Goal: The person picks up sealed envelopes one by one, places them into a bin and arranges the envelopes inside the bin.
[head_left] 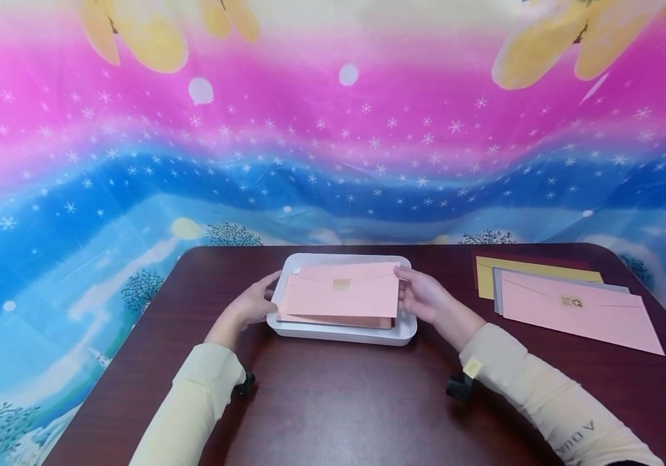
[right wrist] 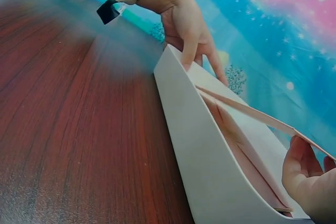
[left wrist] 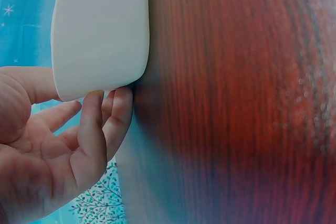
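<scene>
A white tray (head_left: 341,333) holds several envelopes. The top pink envelope (head_left: 338,301) has a gold seal, and its right end is raised above those beneath. At that end my right hand (head_left: 426,298) pinches the envelope's edge; the right wrist view shows these fingers (right wrist: 300,153) on the pink edge (right wrist: 262,116). My left hand (head_left: 249,305) is at the tray's left end. In the left wrist view the left hand (left wrist: 58,140) has its thumb and fingers against the end of the tray (left wrist: 102,35).
On the table's right side lie more envelopes: a pink one (head_left: 600,317) in front, then grey, a yellow one (head_left: 490,272) and a dark red one behind. A patterned cloth (head_left: 333,175) hangs behind the table (head_left: 338,401).
</scene>
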`<state>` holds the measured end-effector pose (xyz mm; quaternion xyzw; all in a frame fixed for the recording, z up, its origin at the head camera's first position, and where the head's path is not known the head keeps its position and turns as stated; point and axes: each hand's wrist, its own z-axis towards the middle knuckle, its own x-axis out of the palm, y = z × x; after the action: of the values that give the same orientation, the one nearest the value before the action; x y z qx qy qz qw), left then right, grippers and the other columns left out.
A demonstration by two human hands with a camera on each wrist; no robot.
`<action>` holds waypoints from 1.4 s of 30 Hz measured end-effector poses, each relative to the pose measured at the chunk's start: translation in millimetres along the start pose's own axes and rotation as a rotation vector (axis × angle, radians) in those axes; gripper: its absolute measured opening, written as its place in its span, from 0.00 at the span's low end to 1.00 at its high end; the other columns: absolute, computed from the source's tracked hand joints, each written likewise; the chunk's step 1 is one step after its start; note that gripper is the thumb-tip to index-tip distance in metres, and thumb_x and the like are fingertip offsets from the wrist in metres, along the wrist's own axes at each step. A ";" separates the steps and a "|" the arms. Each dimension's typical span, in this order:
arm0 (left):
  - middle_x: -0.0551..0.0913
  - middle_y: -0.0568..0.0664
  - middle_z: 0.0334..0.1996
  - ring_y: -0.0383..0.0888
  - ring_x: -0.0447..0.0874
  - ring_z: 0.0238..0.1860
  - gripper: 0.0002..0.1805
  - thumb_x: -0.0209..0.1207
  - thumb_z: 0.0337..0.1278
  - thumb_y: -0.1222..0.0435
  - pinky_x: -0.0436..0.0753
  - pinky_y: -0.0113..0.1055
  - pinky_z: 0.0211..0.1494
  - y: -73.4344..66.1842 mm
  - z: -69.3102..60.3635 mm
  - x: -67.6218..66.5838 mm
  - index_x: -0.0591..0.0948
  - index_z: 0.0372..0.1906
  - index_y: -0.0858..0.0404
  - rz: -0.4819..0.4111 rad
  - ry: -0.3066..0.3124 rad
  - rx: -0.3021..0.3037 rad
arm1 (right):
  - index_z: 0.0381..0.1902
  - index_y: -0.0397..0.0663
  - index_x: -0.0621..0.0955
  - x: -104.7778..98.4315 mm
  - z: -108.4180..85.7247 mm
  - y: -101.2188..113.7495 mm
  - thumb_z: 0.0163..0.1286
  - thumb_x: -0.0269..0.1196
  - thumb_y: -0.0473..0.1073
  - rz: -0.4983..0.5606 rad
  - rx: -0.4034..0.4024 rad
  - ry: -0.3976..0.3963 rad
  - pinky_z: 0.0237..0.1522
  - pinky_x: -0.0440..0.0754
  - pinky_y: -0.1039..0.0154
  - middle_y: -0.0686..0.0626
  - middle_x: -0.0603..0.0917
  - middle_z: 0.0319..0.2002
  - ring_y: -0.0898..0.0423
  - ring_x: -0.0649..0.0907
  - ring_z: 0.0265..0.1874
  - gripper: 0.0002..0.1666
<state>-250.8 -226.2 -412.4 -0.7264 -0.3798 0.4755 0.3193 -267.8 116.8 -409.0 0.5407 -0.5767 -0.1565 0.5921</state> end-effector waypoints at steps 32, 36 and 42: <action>0.68 0.74 0.69 0.61 0.77 0.59 0.52 0.52 0.52 0.86 0.82 0.39 0.44 2.4 3.7 -0.6 0.50 0.83 0.61 0.013 -0.027 -0.020 | 0.80 0.30 0.34 8.2 -7.7 6.1 0.81 0.36 0.33 -0.050 0.009 -0.030 0.77 0.43 0.50 0.34 0.34 0.81 0.39 0.40 0.79 0.38; 0.67 0.73 0.69 0.61 0.76 0.60 0.51 0.52 0.53 0.86 0.82 0.39 0.44 2.2 4.1 -0.8 0.50 0.83 0.61 0.024 -0.030 -0.023 | 0.79 0.32 0.32 6.7 -8.2 6.3 0.81 0.36 0.33 -0.051 -0.014 -0.024 0.77 0.42 0.50 0.36 0.31 0.81 0.39 0.38 0.79 0.38; 0.68 0.72 0.68 0.63 0.75 0.61 0.50 0.53 0.55 0.85 0.83 0.42 0.47 3.6 1.4 0.5 0.51 0.83 0.60 0.034 -0.038 -0.021 | 0.79 0.31 0.33 5.4 -7.7 5.0 0.81 0.36 0.32 -0.052 -0.002 0.004 0.76 0.44 0.49 0.34 0.32 0.80 0.39 0.39 0.79 0.38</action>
<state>-251.1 -227.4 -416.1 -0.7268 -0.3786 0.4907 0.2961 -261.9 117.8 -400.3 0.5553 -0.5610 -0.1714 0.5895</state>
